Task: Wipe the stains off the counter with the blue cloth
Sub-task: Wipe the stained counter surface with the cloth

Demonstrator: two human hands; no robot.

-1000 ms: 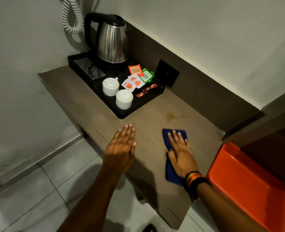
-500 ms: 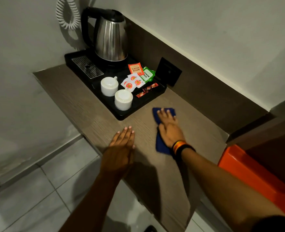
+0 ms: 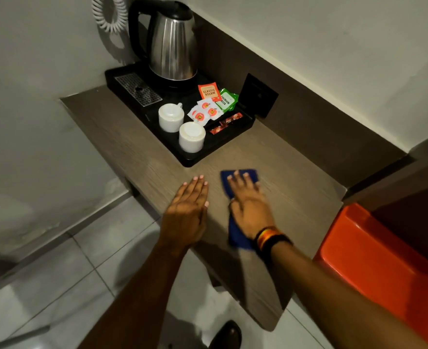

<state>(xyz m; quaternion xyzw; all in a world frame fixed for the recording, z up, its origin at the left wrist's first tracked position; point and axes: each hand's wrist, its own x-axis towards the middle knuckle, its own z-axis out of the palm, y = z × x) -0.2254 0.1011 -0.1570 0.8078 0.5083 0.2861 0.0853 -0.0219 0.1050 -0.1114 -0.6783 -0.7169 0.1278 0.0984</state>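
Observation:
The blue cloth (image 3: 250,174) lies flat on the brown wooden counter (image 3: 296,197), in the middle, just in front of the black tray. My right hand (image 3: 248,207) presses down on it with fingers spread flat; blue shows beyond the fingertips and beside the wrist. My left hand (image 3: 186,212) rests palm down on the counter's front edge, a little left of the cloth, holding nothing. No stain is visible on the bare wood around the cloth.
A black tray (image 3: 190,161) at the back left carries a steel kettle (image 3: 172,46), two upturned white cups (image 3: 170,117), and tea sachets (image 3: 209,91). A black wall socket (image 3: 258,96) sits behind. An orange box (image 3: 374,268) stands to the right. Tiled floor lies below.
My right hand pushed the cloth forward towards the tray, then drew it back towards me. The left hand stayed in place on the counter edge.

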